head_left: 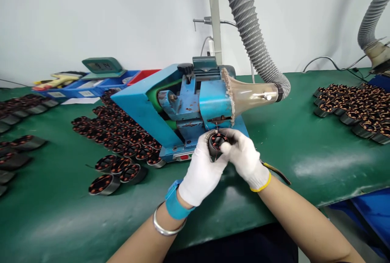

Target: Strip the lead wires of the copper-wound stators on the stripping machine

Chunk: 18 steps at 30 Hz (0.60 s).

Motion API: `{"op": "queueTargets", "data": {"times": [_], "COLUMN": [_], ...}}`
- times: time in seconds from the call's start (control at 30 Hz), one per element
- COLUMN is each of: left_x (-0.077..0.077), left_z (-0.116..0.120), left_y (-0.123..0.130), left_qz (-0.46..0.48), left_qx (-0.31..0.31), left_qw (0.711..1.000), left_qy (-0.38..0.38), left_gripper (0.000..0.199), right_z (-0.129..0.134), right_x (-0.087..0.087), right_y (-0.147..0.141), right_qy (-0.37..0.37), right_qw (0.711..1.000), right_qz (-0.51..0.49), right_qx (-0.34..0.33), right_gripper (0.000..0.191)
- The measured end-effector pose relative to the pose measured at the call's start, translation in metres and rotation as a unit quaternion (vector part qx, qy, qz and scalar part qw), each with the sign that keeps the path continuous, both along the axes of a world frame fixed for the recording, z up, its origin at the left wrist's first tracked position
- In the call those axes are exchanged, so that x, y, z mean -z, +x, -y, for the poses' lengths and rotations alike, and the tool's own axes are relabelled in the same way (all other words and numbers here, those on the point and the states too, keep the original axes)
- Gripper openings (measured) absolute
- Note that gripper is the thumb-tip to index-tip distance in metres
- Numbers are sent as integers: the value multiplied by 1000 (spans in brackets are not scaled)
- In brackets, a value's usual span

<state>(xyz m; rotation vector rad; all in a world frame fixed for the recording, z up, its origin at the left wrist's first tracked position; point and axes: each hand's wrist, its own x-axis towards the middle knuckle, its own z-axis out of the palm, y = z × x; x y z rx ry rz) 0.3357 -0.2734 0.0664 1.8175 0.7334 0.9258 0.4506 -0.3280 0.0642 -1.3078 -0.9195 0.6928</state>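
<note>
Both my hands wear white knit gloves and hold one motor stator (214, 144), a dark ring with copper windings inside. My left hand (204, 169) wraps around its left and lower side. On the right, my right hand (243, 153) grips it, with a fingertip over the ring's opening. Thin wire ends stick up from the stator toward the slot at the front of a blue belt-driven machine (215, 100). Whether the wires touch the slot I cannot tell. A clear funnel-shaped hood (252, 97) is fixed to the machine's right side.
Many stators (122, 133) stand left of the machine, and more (359, 112) at the far right. A grey hose (248, 23) runs up from the hood. Pliers (277, 172) lie near my right wrist. Blue bins (103, 87) and a digital display (102, 66) stand at the back left.
</note>
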Motion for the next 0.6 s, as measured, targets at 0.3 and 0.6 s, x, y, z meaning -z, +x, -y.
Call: {"op": "queueTargets", "data": {"times": [0.3, 0.6], "left_x": [-18, -25], "left_z": [-12, -13], "left_y": [9, 21], "left_qz": [-44, -77], "left_qx": [-115, -174], "left_qw": [990, 978], "left_qy": [61, 90], "left_gripper": [42, 40], "right_z": [-3, -13], "right_x": [-3, 1], "right_y": [-4, 1], "right_qy": [77, 86], "right_qw": [995, 994], "right_qz": [7, -26], "right_qx": [-68, -64], "right_gripper": [41, 34]}}
